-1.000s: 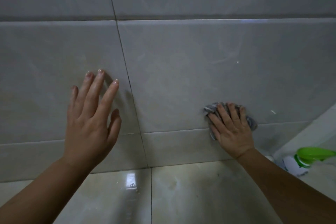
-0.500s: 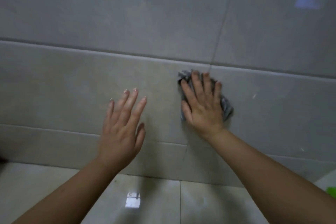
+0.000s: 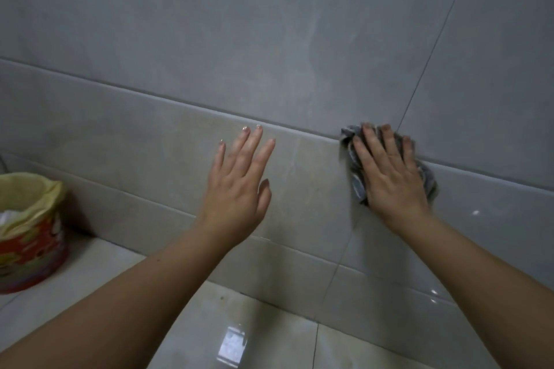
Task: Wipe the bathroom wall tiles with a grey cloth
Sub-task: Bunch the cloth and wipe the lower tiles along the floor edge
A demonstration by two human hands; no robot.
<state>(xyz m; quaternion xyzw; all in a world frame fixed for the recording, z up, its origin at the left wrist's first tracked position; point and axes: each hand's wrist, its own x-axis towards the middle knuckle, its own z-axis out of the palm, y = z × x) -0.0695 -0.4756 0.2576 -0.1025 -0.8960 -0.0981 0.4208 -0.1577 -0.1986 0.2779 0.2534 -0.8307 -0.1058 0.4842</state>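
Pale grey wall tiles (image 3: 269,54) fill most of the view, with a lower band of tile (image 3: 135,141) under a horizontal joint. My right hand (image 3: 389,177) presses a crumpled grey cloth (image 3: 355,180) flat against the wall, right where the horizontal joint meets a vertical grout line; its fingers are straight and spread, and the cloth shows at both sides of the palm. My left hand (image 3: 239,186) is raised at the lower tile band to the left of the cloth, fingers straight and holding nothing; I cannot tell whether it touches the tile.
A small bin (image 3: 30,237) with a red patterned side and a yellow liner stands on the floor at the far left, against the wall. The glossy floor tiles (image 3: 239,332) run along the bottom of the view.
The view has swung left along the wall, bringing the bin into sight and the green spray bottle out of it. My right hand with the cloth has gone from the skirting joint to the upper horizontal joint.
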